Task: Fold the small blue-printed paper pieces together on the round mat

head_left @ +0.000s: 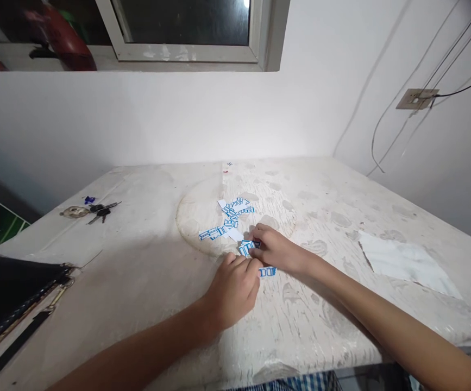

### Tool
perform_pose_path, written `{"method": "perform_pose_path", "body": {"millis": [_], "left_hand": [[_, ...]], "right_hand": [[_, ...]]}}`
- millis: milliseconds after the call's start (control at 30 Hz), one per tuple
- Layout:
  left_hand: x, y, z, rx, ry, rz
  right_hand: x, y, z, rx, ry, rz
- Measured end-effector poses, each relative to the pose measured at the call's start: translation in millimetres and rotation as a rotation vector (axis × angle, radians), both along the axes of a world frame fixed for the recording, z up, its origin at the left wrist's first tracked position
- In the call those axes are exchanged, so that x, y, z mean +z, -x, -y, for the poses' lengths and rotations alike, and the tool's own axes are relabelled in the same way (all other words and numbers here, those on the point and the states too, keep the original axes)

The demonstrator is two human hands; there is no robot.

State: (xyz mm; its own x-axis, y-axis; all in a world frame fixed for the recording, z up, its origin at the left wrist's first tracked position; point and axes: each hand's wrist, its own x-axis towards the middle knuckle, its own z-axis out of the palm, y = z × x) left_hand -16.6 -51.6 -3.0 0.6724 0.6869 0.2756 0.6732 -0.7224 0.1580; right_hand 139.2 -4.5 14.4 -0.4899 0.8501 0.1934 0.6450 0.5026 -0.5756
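Small white paper pieces (230, 210) printed with blue outlined shapes lie in a loose pile in the middle of the table, some with the blank side up. My right hand (278, 250) is closed, thumb and fingers pinching a blue-printed paper piece (246, 248) at the near edge of the pile. Just in front of it, my left hand (233, 290) is closed with its fingers curled. Another blue-printed paper strip (268, 271) sticks out beyond its fingertips. The fingers hide part of that strip.
The table (137, 304) has a clear plastic cover. Keys (101, 210) and a small blue object (89, 200) lie at left, beside a black bag (11, 298). A white cloth or paper sheet (410, 263) lies at right. Wires hang from a wall socket (417, 99).
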Motion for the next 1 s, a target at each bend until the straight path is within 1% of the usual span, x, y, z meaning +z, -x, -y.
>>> {"method": "perform_pose_path", "body": {"millis": [67,167,233,333,433,533,600,667,700,767,900,1000], "left_hand": [[1.9,1.8,-3.4,0.015,-0.007,0.01],[4.5,7.0,-12.9,0.061,-0.018,0.024],[4.7,10.6,-21.1,0.103,-0.031,0.035],[1.7,14.1,-33.5,0.168,-0.056,0.039],[-3.1,15.0,-42.7,0.203,-0.031,0.06],[-5.4,15.6,-47.4,0.178,0.029,0.128],[-4.8,16.7,-48.6,0.16,0.059,0.159],[-3.0,18.2,-48.8,0.157,0.089,0.169],[-1.9,18.9,-48.5,0.155,0.106,0.169],[0.3,20.1,-47.4,0.144,0.141,0.17],[3.2,20.7,-44.2,0.127,0.204,0.182],[2.6,19.6,-43.3,0.143,0.203,0.188]], "right_hand": [[1.1,-2.0,-0.4,-0.024,-0.021,-0.054],[2.9,-7.7,-2.6,-0.151,-0.055,-0.141],[4.6,-11.9,-4.6,-0.197,-0.045,-0.212],[7.8,-16.0,-7.0,-0.169,0.003,-0.343],[10.6,-17.0,-7.9,-0.135,0.065,-0.423],[12.3,-17.0,-7.3,-0.124,0.16,-0.439],[12.8,-17.1,-5.7,-0.108,0.255,-0.427],[12.8,-16.9,-3.2,-0.061,0.335,-0.397],[12.7,-16.7,-1.9,-0.032,0.347,-0.375],[12.2,-15.5,0.4,0.019,0.291,-0.315],[11.6,-10.7,3.1,0.05,0.1,-0.203],[10.9,-7.1,4.4,0.069,0.064,-0.181]]}}
